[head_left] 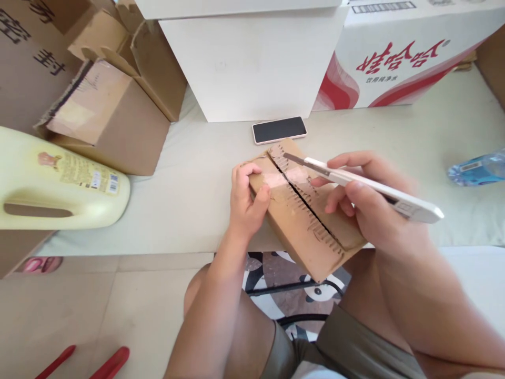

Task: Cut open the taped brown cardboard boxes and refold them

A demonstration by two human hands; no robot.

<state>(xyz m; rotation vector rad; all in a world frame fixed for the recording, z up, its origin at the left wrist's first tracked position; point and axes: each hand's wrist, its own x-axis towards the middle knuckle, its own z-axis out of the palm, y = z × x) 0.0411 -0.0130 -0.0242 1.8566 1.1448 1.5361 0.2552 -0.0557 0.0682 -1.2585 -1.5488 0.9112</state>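
Observation:
A brown cardboard box lies tilted over the table's front edge, a dark slit running along its top between torn, ridged strips. My left hand grips its left side, thumb on top and fingers round the far corner. In my right hand is a white utility knife, its blade out and pointing left over the far end of the slit. Whether the blade tip touches the cardboard I cannot tell.
Behind the box lies a phone, in front of a large white box. A red-and-white carton stands back right. Brown boxes and a yellow jug are at left, a blue bottle at right.

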